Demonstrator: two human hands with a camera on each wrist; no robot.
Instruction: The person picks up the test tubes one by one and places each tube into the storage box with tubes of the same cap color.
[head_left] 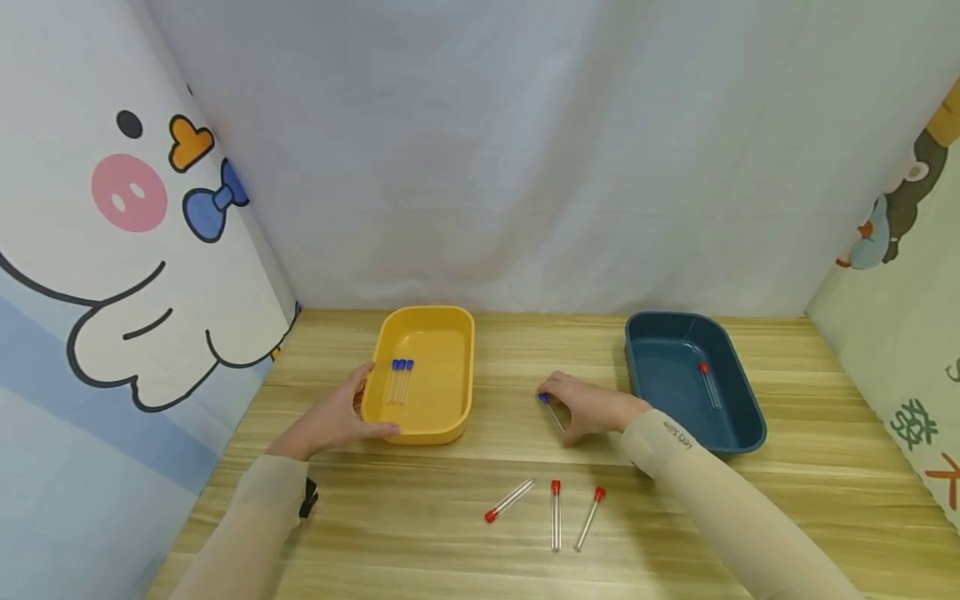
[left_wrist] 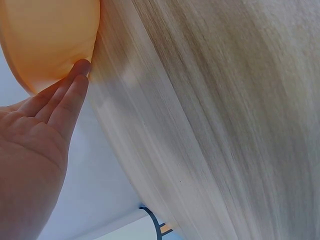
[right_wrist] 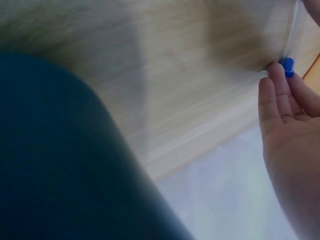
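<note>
My left hand (head_left: 337, 415) holds the near left corner of a yellow tray (head_left: 466, 367), thumb over the front rim. In the left wrist view, its fingers (left_wrist: 70, 100) lie along the outer wall. Inside the tray are several clear test tubes with blue caps (head_left: 402, 364), side by side. Between the two trays, my right hand (head_left: 588, 407) spans a blue-capped test tube (head_left: 553, 412) low over the table. Its fingertips are at the blue cap (right_wrist: 288, 65) and the thumb is at the tube's other end.
A dark blue tray (head_left: 667, 400) at the right holds one red-capped tube (head_left: 709, 386). Three tubes with red caps (head_left: 556, 517) lie on the wooden table (head_left: 420, 517) nearer the front. A white curtain (head_left: 487, 167) hangs behind the table, with printed cloths at both sides.
</note>
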